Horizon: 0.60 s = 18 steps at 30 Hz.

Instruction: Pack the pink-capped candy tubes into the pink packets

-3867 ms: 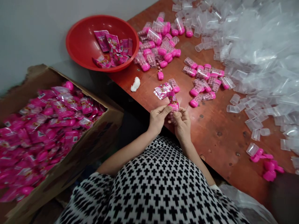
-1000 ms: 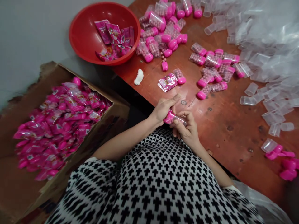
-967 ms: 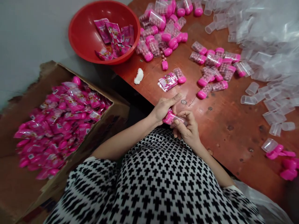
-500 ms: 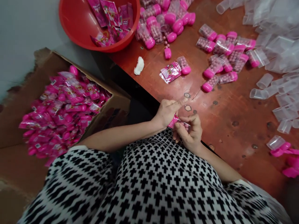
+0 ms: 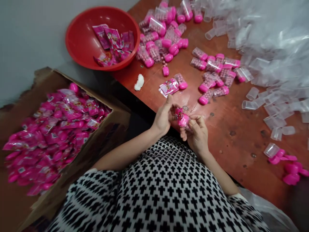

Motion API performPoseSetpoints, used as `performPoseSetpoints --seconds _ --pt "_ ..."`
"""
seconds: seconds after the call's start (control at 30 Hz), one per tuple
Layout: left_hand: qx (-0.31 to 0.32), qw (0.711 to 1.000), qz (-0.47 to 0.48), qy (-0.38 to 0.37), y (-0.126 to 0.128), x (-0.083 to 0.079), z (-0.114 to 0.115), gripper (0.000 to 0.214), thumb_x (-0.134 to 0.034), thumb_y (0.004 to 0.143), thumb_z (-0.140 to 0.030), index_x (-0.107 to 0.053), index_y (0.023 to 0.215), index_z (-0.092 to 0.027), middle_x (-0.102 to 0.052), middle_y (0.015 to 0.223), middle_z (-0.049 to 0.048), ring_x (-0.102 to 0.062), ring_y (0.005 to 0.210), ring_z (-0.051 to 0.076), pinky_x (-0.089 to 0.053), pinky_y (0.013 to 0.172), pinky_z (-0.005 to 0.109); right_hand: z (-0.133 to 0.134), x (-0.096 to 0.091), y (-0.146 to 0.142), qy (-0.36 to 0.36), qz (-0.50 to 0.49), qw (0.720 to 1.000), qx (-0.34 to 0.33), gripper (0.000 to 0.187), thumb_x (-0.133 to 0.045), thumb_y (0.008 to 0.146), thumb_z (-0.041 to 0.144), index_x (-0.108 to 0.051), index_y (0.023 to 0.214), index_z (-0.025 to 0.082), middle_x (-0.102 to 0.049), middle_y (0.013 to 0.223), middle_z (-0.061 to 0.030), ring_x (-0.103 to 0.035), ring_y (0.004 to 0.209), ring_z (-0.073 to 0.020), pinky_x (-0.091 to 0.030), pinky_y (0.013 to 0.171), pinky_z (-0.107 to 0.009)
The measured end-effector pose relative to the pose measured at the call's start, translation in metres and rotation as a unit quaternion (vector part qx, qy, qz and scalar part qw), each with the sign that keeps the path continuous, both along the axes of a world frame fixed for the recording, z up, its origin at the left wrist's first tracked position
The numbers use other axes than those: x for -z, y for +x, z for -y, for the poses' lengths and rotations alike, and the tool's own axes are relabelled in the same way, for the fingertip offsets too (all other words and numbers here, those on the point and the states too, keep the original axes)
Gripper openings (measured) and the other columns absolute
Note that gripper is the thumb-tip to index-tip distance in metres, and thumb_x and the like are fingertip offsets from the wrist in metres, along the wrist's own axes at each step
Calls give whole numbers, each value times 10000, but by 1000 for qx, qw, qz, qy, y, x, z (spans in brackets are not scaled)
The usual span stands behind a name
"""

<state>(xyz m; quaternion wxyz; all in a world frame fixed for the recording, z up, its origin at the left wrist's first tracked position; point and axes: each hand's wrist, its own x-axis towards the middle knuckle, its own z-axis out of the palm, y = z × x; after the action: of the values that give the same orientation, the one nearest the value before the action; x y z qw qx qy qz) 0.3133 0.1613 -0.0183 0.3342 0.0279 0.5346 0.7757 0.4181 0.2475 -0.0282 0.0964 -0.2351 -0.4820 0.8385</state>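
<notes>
1. Far to the left of your left hand point(image 5: 162, 118), and lower than the table, sits an open cardboard box point(image 5: 106, 141) heaped with pink wrapped packets point(image 5: 53, 129).
2. Up and left of that hand, a red bowl point(image 5: 82, 48) stands at the table's far corner with a few pink wrappers point(image 5: 113, 42) lying inside.
3. Just above and left of your left hand, a small white lump point(image 5: 139, 82) rests on the brown table point(image 5: 217, 135).
4. Your left hand is at the table edge, fingers curled, thumb raised, gripping the left end of a pink packet point(image 5: 182, 118).
5. That pink packet is held between both hands, just over the table edge; its exact shape is too blurred to tell.
6. Your right hand point(image 5: 196, 135) closes on the packet's right end from below, index finger pressed on top.
7. Just above both hands lie 1 flat pink wrapper point(image 5: 169, 87) and 1 pink-capped tube point(image 5: 181, 81), touching each other.
8. Up and right of your right hand, a loose group of filled tubes point(image 5: 214, 77) lies on the table; a larger pile point(image 5: 161, 38) sits beside the bowl.
9. Far right of your right hand, clear empty tubes point(image 5: 270, 96) spread out, with loose pink caps point(image 5: 289, 169) lower down.
</notes>
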Motion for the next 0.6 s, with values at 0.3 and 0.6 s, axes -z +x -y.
performPoseSetpoints --seconds 0.3,0.6 --pt "-44 967 -240 -67 -14 15 23 218 -763 690 -353 -652 730 -170 -617 748 -6 -563 602 88 -479 575 207 -9 9 -6 -12 4 1000 -4 330 -659 790 363 -528 1059 222 -684 678 25 -627 528 -101 -491 472 -188" --pt "-137 987 -67 45 -5 16 14 257 -732 725 -376 -583 764 -171 -596 706 -32 -552 510 63 -480 483 181 8 11 -13 -54 -11 998 27 309 -673 773 334 -569 1045 231 -701 738 15 -629 569 -93 -500 510 -193"
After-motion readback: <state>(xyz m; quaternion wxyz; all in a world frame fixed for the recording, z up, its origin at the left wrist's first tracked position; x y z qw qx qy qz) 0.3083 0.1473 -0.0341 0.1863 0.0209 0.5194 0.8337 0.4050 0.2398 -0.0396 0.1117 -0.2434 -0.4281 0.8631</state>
